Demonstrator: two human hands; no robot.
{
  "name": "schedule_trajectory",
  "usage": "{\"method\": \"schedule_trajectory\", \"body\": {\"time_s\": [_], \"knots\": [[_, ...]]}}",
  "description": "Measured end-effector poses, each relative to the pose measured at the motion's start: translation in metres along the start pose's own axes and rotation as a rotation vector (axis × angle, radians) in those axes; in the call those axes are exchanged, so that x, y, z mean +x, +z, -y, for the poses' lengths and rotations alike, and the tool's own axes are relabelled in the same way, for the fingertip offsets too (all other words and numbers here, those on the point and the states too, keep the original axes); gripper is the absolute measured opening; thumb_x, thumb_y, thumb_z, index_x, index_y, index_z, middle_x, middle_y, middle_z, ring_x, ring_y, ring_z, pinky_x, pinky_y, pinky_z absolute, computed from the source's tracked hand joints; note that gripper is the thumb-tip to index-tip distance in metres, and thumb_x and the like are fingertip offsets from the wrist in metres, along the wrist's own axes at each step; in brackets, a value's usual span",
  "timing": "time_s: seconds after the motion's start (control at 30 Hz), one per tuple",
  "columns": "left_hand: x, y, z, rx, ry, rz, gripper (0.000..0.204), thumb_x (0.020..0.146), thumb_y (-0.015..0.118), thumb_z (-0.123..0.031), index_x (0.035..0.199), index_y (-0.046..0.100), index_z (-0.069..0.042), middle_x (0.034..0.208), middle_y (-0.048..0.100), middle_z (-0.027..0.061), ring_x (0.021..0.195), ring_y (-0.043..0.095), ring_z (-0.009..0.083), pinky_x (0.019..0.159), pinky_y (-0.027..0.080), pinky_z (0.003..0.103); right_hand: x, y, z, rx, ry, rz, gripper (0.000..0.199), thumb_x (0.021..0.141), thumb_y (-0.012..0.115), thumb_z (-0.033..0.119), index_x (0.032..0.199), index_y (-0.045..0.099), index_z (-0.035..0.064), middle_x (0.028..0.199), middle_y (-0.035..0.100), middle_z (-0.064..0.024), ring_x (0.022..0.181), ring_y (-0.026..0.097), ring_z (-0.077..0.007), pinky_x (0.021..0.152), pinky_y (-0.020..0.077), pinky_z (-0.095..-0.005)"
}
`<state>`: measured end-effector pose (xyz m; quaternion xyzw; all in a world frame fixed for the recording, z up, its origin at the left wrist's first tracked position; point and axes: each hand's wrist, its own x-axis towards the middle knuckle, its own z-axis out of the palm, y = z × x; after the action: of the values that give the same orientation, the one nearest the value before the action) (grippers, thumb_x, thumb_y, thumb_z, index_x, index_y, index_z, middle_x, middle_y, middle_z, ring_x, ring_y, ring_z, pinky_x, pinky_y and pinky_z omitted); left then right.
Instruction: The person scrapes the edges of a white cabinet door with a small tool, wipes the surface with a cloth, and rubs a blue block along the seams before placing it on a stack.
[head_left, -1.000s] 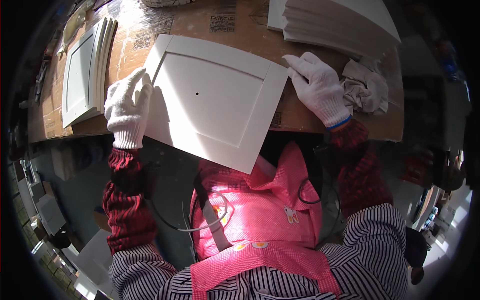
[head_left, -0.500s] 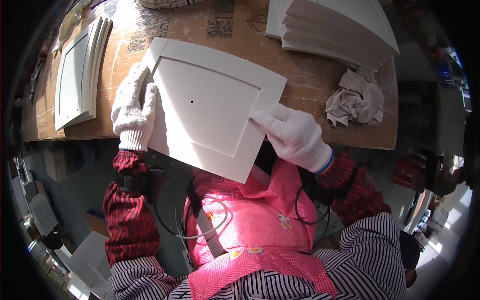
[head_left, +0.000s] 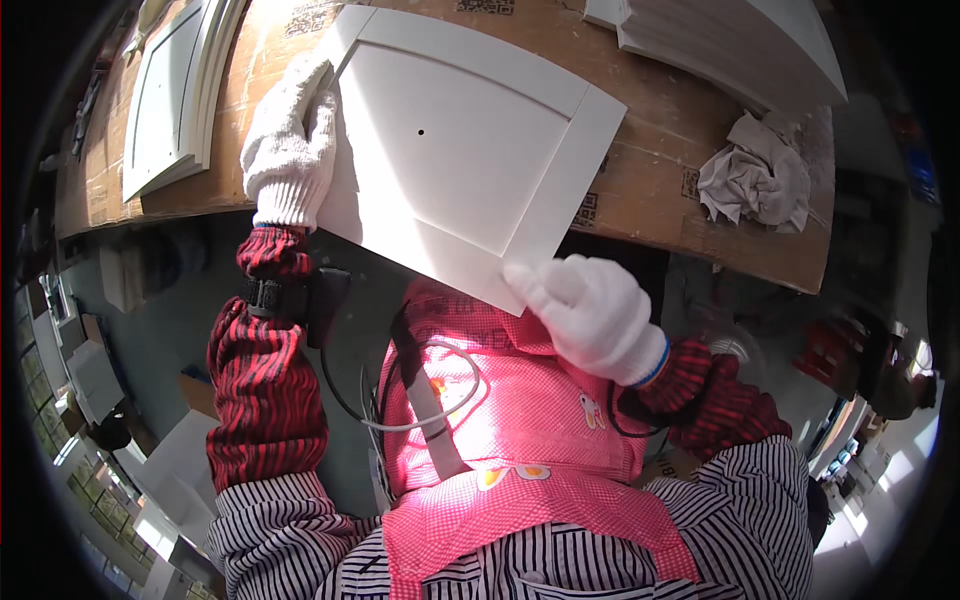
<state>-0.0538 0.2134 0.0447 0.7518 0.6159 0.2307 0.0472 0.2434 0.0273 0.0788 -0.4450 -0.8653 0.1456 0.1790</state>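
Note:
A white cabinet door panel (head_left: 455,165) with a recessed middle and a small dark hole lies tilted over the table's near edge, its near corner reaching over my apron. My left hand (head_left: 290,145), in a white knitted glove, grips the panel's left edge, thumb apart from the fingers. Near the panel's closest corner is my right hand (head_left: 595,315), gloved too. Its fingers are curled together, and the fingertips touch the frame of the panel. Whether something small is pinched in them is hidden.
Several similar panels (head_left: 165,95) lean stacked at the table's left. A taller stack of white panels (head_left: 735,50) stands at the far right. Below it lies a crumpled whitish cloth (head_left: 755,175) on the cardboard-covered table (head_left: 650,215). A cable (head_left: 400,428) loops before my apron.
My right hand has slid along the panel's right side toward its near corner. The panel, table and stacks sit higher in view. My left hand keeps its hold on the left edge.

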Motion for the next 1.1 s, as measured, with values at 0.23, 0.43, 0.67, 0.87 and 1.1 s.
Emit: {"method": "schedule_trajectory", "body": {"time_s": [0.23,0.43,0.67,0.87,1.1], "knots": [[-0.007,-0.006,0.011,-0.050,0.304,-0.481,0.027,0.095,0.070,-0.004,0.121,0.075,-0.009,0.126,0.074,0.0124,0.119,0.068,0.0263,0.105,0.052,0.038,-0.016,-0.008,0.015,0.398,0.087,-0.002,0.027,0.084,0.069,0.005,0.110,0.073,0.0079,0.085,0.063,-0.0058,0.072,0.068,-0.0232,0.060,0.0552,-0.0348],[-0.170,-0.024,-0.083,-1.154,-0.587,-0.027,0.023,0.106,0.056,-0.019,0.118,0.061,0.000,0.090,0.064,0.0086,0.074,0.058,0.0130,0.067,0.051,0.027,-0.029,-0.029,-0.015,0.438,0.431,-0.242,0.026,0.092,0.068,-0.002,0.117,0.074,0.0025,0.086,0.063,-0.0095,0.074,0.066,-0.0218,0.066,0.0521,-0.0314],[-0.163,0.001,-0.138,-1.370,-0.823,0.764,0.069,0.107,0.045,-0.060,0.118,0.064,0.005,0.105,0.071,0.0185,0.092,0.070,0.0248,0.080,0.059,0.037,-0.007,-0.001,0.011,0.564,0.430,-0.327,0.027,0.092,0.069,0.001,0.119,0.074,0.0033,0.089,0.063,-0.0099,0.076,0.068,-0.0247,0.067,0.0535,-0.0334],[-0.176,0.029,-0.131,-1.849,-0.959,0.606,0.100,0.100,0.024,-0.080,0.144,0.048,0.006,0.122,0.069,0.0257,0.104,0.071,0.0332,0.071,0.063,0.035,0.009,0.004,0.020,0.264,0.255,-0.193,0.030,0.083,0.078,0.011,0.112,0.074,0.0084,0.092,0.064,-0.0078,0.079,0.069,-0.0289,0.066,0.0573,-0.0382],[-0.154,0.018,-0.137,-1.627,-0.962,0.610,0.085,0.107,0.034,-0.066,0.138,0.049,0.011,0.113,0.071,0.0306,0.082,0.075,0.0363,0.059,0.063,0.034,-0.003,0.006,0.002,0.087,0.282,-0.193,0.044,0.081,0.074,0.013,0.125,0.070,0.0088,0.094,0.062,-0.0060,0.080,0.069,-0.0251,0.063,0.0566,-0.0363]]}}
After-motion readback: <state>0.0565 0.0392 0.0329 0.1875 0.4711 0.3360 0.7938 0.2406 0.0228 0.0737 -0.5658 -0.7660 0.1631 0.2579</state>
